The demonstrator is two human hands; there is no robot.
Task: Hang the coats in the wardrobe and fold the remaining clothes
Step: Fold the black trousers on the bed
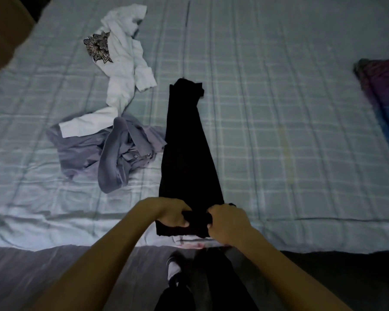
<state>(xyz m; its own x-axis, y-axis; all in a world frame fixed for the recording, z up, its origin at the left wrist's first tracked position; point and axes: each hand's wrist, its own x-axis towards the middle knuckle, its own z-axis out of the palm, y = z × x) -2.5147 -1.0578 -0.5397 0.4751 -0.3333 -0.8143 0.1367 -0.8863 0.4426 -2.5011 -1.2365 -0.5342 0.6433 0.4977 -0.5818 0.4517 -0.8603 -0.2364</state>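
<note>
A long black garment (pixel 186 149) lies stretched away from me down the middle of the bed, folded into a narrow strip. My left hand (pixel 174 213) grips its near end from the left. My right hand (pixel 228 222) grips the same end from the right, fingers curled around the cloth. To the left lies a crumpled grey shirt (pixel 112 151) with buttons showing. Beyond that sprawls a white top (pixel 121 63) with a dark patterned print on it.
The bed (pixel 290 108) is covered with a pale checked sheet. A purple and blue pillow (pixel 384 97) sits at the right edge. The bed's near edge runs just below my hands, with my legs and a foot under it.
</note>
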